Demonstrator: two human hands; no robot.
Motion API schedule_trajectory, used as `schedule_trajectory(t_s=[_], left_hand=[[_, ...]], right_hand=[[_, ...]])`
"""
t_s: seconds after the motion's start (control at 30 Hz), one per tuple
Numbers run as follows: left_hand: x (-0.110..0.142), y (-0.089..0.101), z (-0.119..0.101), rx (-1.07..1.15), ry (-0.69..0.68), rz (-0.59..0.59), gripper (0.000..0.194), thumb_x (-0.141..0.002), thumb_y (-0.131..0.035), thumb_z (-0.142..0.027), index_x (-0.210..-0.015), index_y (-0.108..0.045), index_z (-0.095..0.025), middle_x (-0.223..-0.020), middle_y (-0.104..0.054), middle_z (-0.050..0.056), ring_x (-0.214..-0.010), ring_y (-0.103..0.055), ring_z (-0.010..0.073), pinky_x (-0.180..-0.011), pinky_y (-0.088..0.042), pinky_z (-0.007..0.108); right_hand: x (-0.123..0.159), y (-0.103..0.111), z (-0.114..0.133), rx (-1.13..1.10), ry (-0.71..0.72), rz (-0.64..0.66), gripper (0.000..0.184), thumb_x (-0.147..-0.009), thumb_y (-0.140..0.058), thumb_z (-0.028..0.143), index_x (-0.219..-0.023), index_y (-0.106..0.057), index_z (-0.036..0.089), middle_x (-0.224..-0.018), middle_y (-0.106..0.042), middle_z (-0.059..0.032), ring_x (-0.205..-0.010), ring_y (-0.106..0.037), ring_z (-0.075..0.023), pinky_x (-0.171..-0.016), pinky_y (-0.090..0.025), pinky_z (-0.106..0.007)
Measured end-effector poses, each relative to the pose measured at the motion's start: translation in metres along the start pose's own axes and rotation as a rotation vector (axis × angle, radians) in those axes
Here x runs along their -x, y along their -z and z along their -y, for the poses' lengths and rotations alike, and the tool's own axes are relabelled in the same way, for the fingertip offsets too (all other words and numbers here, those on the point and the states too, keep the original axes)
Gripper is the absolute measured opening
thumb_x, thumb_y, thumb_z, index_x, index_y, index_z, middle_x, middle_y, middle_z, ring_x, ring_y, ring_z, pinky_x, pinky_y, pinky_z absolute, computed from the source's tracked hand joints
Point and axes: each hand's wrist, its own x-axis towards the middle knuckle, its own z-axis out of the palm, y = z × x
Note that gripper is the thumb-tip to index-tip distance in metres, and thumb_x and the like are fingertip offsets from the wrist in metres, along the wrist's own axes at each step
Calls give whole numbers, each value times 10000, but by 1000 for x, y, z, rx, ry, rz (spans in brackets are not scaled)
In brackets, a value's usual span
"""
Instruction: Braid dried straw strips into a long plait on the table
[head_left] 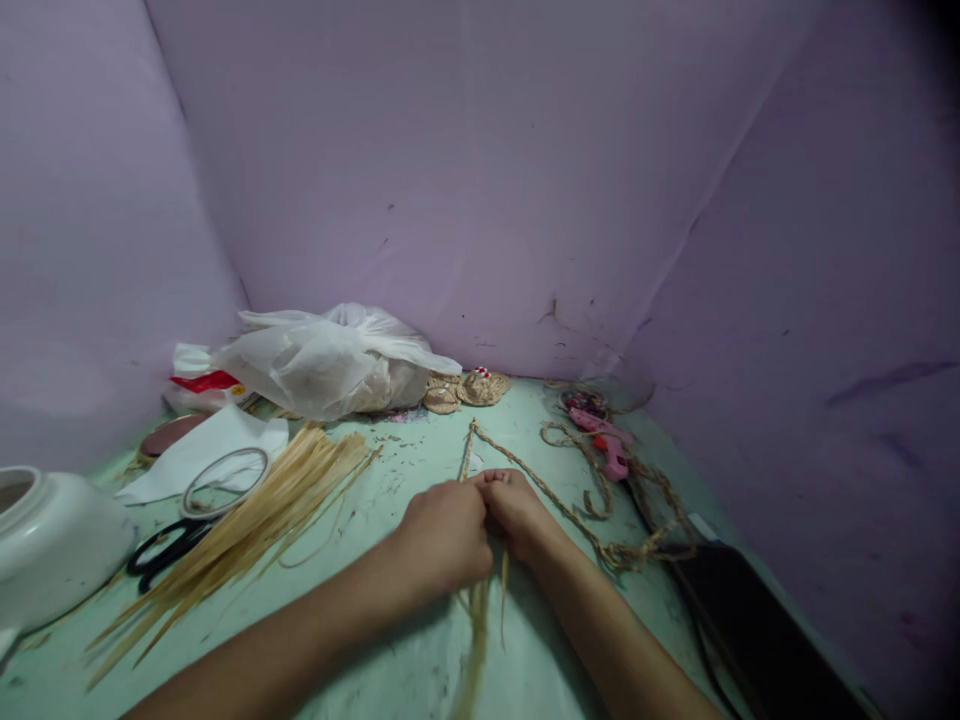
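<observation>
Landmark: loose fibre bundle (262, 530). Left hand (450, 525) and right hand (514, 505) right of bundle, touching, both closed on fibre strands (478, 625); exact pinch point hidden. Strands hang below hands, right of bundle. Braided cord (536, 483) loops farther right of bundle. Caution: relaxed pinch could let braid loosen; uneven tension could leave lumps; dry strand could split under sharp pull; trailing cord could snag on glue gun (604, 435), far right of bundle.
</observation>
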Motion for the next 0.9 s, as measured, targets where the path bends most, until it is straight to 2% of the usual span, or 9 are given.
schedule_trajectory(t_s=[0.07,0.13,0.2,0.3,0.37,0.53,0.73,0.83,0.9], left_hand=[[-11,14,4,-26,6,-100,55,-565,-529,-150,-568,-583,-137,-525,-550,55,-584,-517,155,-528,-325,225],[-21,24,8,179,138,-122,206,-587,-500,-135,-769,-595,-128,-501,-539,11,-447,-454,103,-454,-296,206],[-27,24,10,437,267,33,255,-608,-475,-126,-846,-566,-112,-477,-519,-13,-359,-396,76,-398,-269,194],[-29,16,13,663,302,276,88,-630,-468,-141,-645,-541,-94,-457,-491,-5,-342,-404,64,-364,-276,184],[-30,11,16,657,274,297,108,-636,-490,-176,-564,-521,-102,-418,-453,-19,-325,-389,59,-346,-268,181],[-33,8,22,389,243,207,134,-604,-512,-228,-517,-524,-127,-330,-378,-45,-276,-303,59,-325,-190,188],[-36,0,22,348,121,42,86,-473,-487,-96,-414,-434,-130,-334,-267,-75,-348,-191,24,-376,-113,196],[-34,3,19,425,133,99,64,-495,-474,-129,-436,-451,-132,-336,-265,-74,-337,-174,26,-378,-97,202],[-32,6,18,460,140,173,75,-535,-466,-180,-491,-503,-131,-332,-283,-69,-315,-182,35,-374,-91,207]], right_hand=[[-1,3,1,23,-10,36,72,-523,-452,134,-457,-478,146,-289,-291,74,-282,-182,-38,-331,-91,-199],[-2,5,1,39,-11,68,97,-544,-458,152,-448,-474,150,-269,-256,78,-269,-166,-39,-329,-72,-203],[-4,6,0,38,-8,85,104,-557,-468,164,-454,-479,148,-273,-275,76,-269,-173,-38,-330,-75,-202],[-6,7,-2,-2,7,113,78,-551,-504,176,-484,-499,137,-343,-415,46,-290,-241,-35,-337,-126,-195],[-6,9,-1,-6,28,150,78,-546,-533,183,-495,-500,134,-380,-454,39,-310,-264,-33,-347,-147,-190],[-3,18,5,181,64,214,107,-608,-524,199,-524,-526,134,-336,-331,83,-314,-203,-30,-350,-121,-186],[-6,20,3,626,328,32,90,-607,-497,116,-603,-586,113,-534,-570,-7,-480,-429,-71,-449,-287,-166],[-4,22,4,806,479,3,136,-633,-472,132,-641,-607,117,-569,-587,-22,-514,-437,-84,-457,-278,-172],[-4,24,5,832,498,35,155,-648,-457,140,-656,-611,117,-571,-581,-20,-507,-426,-80,-457,-276,-171]])
